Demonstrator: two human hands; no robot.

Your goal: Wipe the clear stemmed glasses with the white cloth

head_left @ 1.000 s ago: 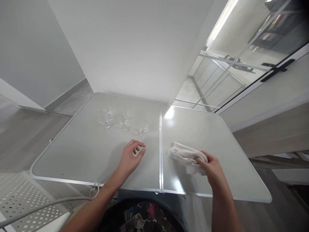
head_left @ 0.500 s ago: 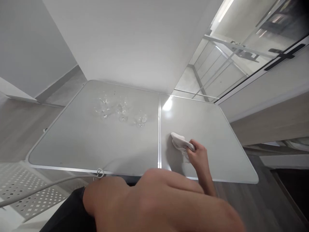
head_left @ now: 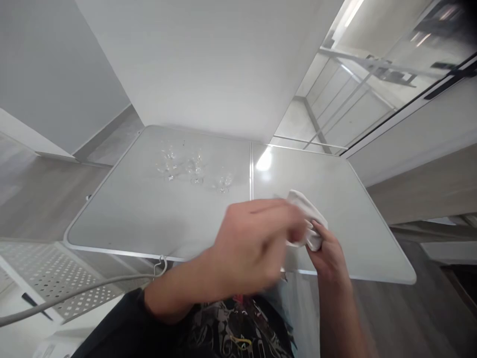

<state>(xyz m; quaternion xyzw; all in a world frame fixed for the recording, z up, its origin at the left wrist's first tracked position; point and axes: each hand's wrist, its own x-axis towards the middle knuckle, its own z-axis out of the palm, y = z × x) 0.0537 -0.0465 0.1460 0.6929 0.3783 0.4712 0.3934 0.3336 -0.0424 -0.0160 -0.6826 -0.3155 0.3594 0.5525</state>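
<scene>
So, gripping white cloth [head_left: 312, 211] in right hand [head_left: 330, 256], fingers and thumb closed on its bunched near side, likely to leave the far end loose and reachable for the other hand. Holding it over the right half of surface [head_left: 134, 214], right of metal seam [head_left: 252, 166], nearer the near edge than the far one. Seeing left hand [head_left: 257, 248] curled in front of cloth; cannot tell contact or grip, too blurred and overlapping. Also seeing clear glasses [head_left: 197, 180] on the left half, between seam and far-left corner, toward far edge, well apart from cloth, presumably to keep fragile pieces away from elbows
</scene>
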